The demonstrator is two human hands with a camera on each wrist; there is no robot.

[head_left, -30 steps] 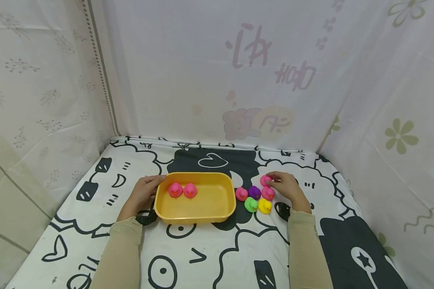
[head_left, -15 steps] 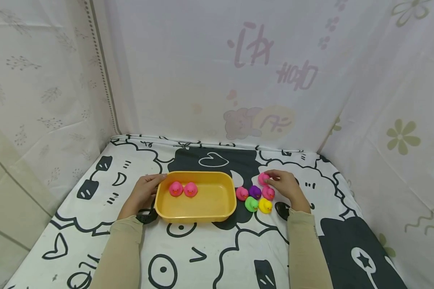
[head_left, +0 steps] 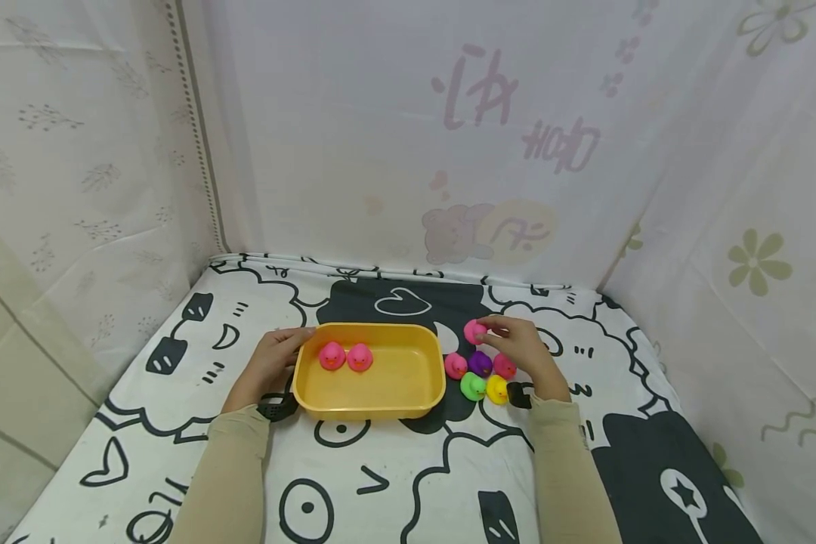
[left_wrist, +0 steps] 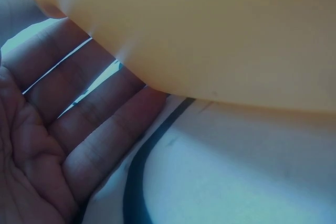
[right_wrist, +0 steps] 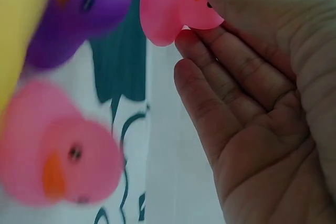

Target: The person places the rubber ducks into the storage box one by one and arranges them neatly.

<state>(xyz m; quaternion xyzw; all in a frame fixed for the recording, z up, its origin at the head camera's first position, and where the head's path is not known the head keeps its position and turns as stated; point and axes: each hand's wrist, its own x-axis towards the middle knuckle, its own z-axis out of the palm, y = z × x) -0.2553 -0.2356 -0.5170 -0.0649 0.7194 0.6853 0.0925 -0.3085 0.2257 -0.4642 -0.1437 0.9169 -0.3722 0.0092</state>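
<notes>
In the head view my left hand (head_left: 272,364) holds the left side of a yellow plastic tray (head_left: 381,414). Its fingers (left_wrist: 100,129) lie against the outer wall in the left wrist view, with the thumb up at the rim. Two pink rubber ducks (head_left: 360,358) sit inside the tray. My right hand (head_left: 520,347) pinches another pink rubber duck (right_wrist: 165,9) between thumb and fingertips, raised behind the loose ducks. Under and in front of it stand a purple duck (head_left: 480,363), two pink ducks (head_left: 455,366), a green duck (head_left: 473,387) and a yellow duck (head_left: 497,389).
A white cloth with black cartoon drawings (head_left: 353,499) covers the table. Pale printed curtains (head_left: 340,151) hang behind and at both sides. The loose ducks stand close to the tray's right wall.
My right hand has lifted the pink duck from the back of the group and moved it left, toward the tray. The left hand has stayed at the tray.
</notes>
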